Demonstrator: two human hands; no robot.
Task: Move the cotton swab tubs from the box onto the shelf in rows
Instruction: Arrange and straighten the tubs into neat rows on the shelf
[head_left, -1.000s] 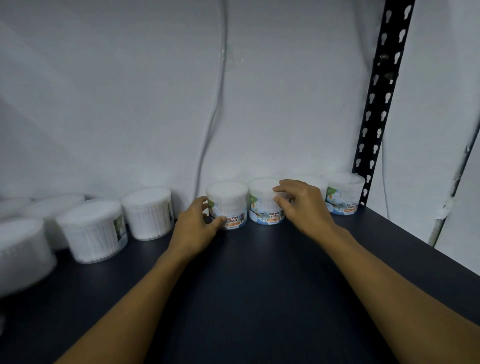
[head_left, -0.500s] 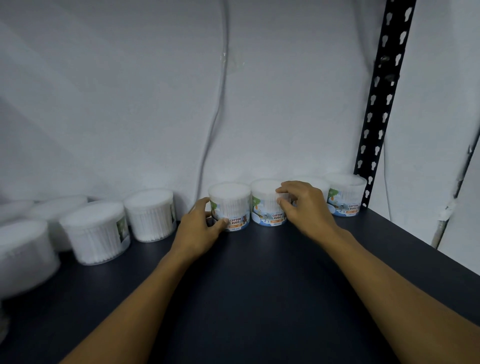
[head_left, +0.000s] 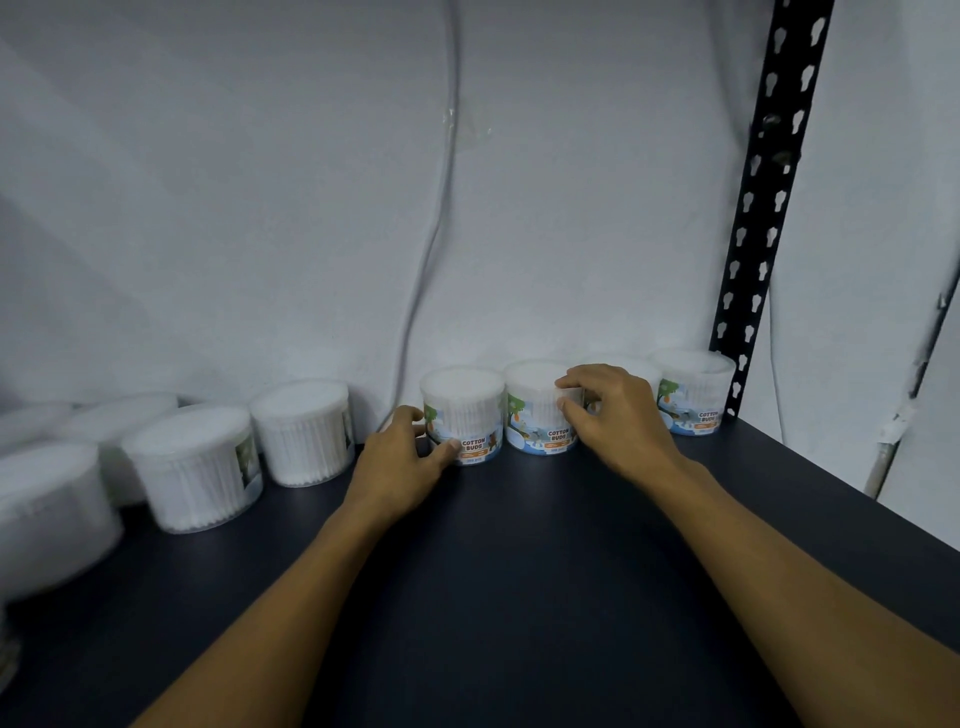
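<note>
The shelf (head_left: 519, 597) is a flat, dark, matte board running from near to far against a pale, smooth wall (head_left: 260, 208). A black perforated metal upright (head_left: 763, 208) with keyhole slots rises at the far right corner. A thin grey cable (head_left: 439, 234) hangs down the wall to the shelf.

Four cotton bud tubs stand upright in a row along the far edge, on the right half. They are short, round, clear plastic cylinders packed with vertical white swabs, each with a printed label.

The left hand (head_left: 400, 462) grips the leftmost labelled tub (head_left: 462, 410), thumb curled against its front low down and fingers round its left side. This tub touches the second labelled tub (head_left: 535, 410).

The right hand (head_left: 618, 421) holds the second labelled tub, thumb and fingertips pinching its right side near the rim. The hand hides most of the third tub (head_left: 639, 366); only its top shows. The rightmost tub (head_left: 696, 389) stands just beside the upright.

To the left, apart from the row, a tub turned with its label away (head_left: 301, 431) stands near the wall. A nearer tub (head_left: 195, 467) stands to its left, showing only a label edge. Further tubs at the far left (head_left: 47, 509) are blurred; their number cannot be told. No box is in view.
</note>
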